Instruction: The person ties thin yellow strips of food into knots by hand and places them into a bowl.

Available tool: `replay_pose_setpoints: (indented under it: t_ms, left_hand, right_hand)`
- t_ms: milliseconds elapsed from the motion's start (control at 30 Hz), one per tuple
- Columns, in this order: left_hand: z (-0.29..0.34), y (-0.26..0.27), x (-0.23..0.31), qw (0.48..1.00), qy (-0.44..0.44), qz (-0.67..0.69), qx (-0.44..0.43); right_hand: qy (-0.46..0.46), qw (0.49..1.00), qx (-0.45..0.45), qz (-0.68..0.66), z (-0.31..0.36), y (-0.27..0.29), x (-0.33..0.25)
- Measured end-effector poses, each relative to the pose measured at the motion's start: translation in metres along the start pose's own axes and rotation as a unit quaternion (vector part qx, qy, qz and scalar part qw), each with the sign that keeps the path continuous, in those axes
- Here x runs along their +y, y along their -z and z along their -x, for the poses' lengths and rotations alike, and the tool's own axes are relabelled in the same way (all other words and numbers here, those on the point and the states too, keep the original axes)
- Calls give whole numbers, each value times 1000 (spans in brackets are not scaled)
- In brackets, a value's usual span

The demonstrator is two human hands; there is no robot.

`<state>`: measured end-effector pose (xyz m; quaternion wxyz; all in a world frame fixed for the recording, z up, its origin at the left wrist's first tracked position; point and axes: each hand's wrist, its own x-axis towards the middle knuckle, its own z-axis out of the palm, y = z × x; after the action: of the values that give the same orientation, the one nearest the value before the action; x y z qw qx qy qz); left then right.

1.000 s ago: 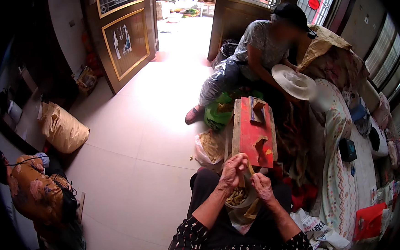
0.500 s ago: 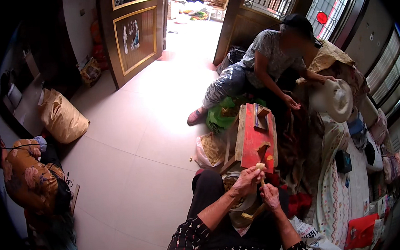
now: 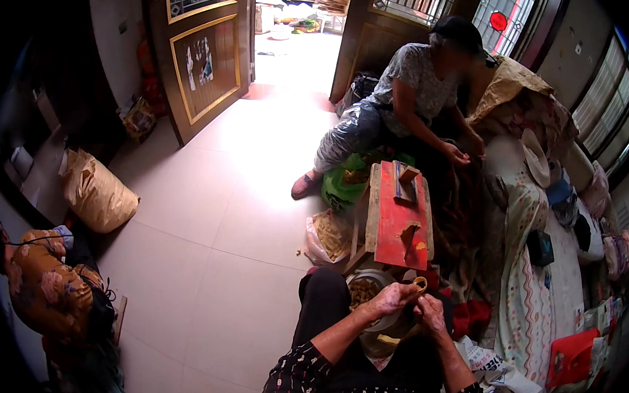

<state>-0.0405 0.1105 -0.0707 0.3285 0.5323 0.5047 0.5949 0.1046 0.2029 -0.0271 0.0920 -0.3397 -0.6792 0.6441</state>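
My left hand [image 3: 396, 299] is closed on a small tan ring-shaped piece [image 3: 421, 284], its material too small to make out. Close below the ring, my right hand [image 3: 430, 312] is pinched, its fingertips meeting the piece. Under my left wrist, a pale bowl [image 3: 389, 326] contains several brown pieces [image 3: 364, 292]. A yellowish strip [image 3: 389, 339] lies on my lap between the forearms. Just beyond my hands stands a red-topped wooden bench [image 3: 395, 224] with wooden blocks fixed on it.
Another person [image 3: 423, 82] sits beyond the bench, hands together. Beside the bench are a plastic bag of pale strips [image 3: 329, 235] and a green bag [image 3: 344, 184]. Cloth-covered seating [image 3: 523, 256] with a white hat [image 3: 535, 160] runs along the right. A second person [image 3: 50, 285] sits far left near a brown sack [image 3: 99, 191].
The pale piece in my fingers now appears as a ring, and my right hand has come up closer to my left. The other person has let go of the white hat.
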Motion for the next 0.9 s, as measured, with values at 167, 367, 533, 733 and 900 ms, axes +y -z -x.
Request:
replay_pose_setpoints:
  t_ms: [167,367,533,733,900]
  left_hand:
    - [-3,-3,11,996,-22,62,-58]
    - [3,0,12,995,-10,-48,-92]
    - [-1,-15,-5,970,-83,-208,-98]
    - [-1,-16,11,951,-90,-271,-122]
    - [-5,-24,16,958,-69,-254,-117]
  right_hand:
    - [148,973,-9,176,5,14,13]
    - [338,907,-21,250,5,12,6]
    - [-1,998,22,62,4,16,22]
    - [30,995,48,83,14,11,5]
    - [102,988,89,71,15,10,13]
